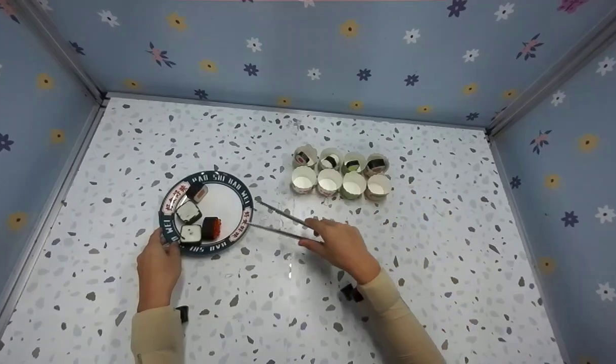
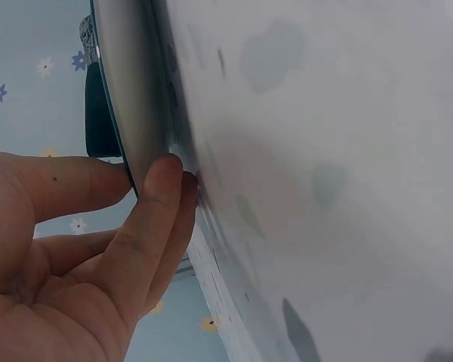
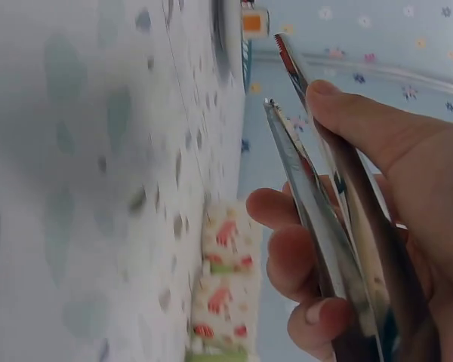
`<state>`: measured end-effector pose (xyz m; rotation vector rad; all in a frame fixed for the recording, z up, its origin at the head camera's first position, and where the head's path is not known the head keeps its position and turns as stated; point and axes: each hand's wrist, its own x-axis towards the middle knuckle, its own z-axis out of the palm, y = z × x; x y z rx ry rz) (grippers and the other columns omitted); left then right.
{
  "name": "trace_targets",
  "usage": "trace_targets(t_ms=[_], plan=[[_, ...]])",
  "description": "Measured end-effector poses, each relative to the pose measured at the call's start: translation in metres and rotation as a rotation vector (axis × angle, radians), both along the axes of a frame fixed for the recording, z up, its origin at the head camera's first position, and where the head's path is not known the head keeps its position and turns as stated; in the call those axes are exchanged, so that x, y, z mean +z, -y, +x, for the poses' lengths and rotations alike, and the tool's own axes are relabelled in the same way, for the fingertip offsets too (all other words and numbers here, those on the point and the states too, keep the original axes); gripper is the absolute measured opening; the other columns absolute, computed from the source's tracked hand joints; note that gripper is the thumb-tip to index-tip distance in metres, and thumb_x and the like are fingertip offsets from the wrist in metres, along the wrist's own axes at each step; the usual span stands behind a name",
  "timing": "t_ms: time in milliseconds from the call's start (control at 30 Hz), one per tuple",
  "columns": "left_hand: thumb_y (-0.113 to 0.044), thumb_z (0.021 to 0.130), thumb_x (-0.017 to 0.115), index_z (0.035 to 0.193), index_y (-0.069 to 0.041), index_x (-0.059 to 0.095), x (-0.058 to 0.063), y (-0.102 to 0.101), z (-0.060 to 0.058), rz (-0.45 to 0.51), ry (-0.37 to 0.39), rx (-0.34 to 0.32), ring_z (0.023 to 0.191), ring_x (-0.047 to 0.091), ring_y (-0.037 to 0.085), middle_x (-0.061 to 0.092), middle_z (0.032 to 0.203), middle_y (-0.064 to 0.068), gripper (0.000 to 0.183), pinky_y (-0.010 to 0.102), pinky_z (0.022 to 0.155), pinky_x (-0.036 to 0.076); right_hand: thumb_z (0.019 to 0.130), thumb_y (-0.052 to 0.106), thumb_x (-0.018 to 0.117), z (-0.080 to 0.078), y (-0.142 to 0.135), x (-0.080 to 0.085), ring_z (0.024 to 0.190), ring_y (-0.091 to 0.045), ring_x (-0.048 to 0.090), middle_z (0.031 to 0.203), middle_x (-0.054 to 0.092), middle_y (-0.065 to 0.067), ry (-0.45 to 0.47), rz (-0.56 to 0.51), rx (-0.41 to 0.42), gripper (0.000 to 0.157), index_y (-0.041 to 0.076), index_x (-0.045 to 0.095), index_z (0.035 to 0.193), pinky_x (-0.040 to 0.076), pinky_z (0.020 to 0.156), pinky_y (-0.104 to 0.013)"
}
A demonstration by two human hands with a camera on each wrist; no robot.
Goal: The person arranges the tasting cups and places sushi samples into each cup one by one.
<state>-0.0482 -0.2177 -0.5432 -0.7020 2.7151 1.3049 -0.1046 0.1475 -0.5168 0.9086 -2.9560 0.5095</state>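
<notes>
A round plate (image 1: 224, 205) with a dark lettered rim lies on the speckled tabletop. My left hand (image 1: 158, 268) pinches its near-left edge, thumb on one side and fingers beneath the rim (image 2: 132, 90). On the plate sit two white-topped sushi pieces (image 1: 189, 212), a sushi piece with red roe (image 1: 211, 228) and a dark-wrapped sushi piece (image 1: 197, 192). My right hand (image 1: 340, 247) holds metal tongs (image 3: 351, 196), thumb on one arm and fingers around the other. Their arms are spread with nothing between the tips, which point at the plate's right edge.
Right of the plate stand several paper cups (image 1: 329, 181) in two rows. The back-row cups (image 1: 353, 162) each hold a sushi piece; the front row shows pale insides. Blue flowered panels (image 1: 313, 50) wall the table at the back and both sides.
</notes>
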Motion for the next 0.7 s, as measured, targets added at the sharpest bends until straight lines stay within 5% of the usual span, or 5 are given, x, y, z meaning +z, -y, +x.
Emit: trace_targets(t_ms=[300,700], plan=[[-0.007,0.104,0.044,0.150,0.013,0.027,-0.001,0.000,0.000,0.012,0.016,0.003,0.122,0.052,0.047,0.049,0.137,0.036,0.054,0.057,0.102,0.041,0.093,0.054,0.064,0.004,0.037,-0.004,0.062,-0.012,0.061,0.084,0.069,0.004,0.009,0.069,0.110,0.046,0.017,0.066,0.122,0.047,0.050,-0.029],[-0.008,0.104,0.043,0.151,0.012,0.026,-0.001,0.002,-0.001,0.017,0.019,0.002,0.125,0.050,0.047,0.048,0.139,0.035,0.055,0.057,0.104,0.039,0.093,0.055,0.064,-0.002,0.066,-0.006,0.062,-0.011,0.057,0.080,0.063,0.006,0.000,0.124,0.145,0.043,0.017,0.067,0.113,0.046,0.049,-0.029]])
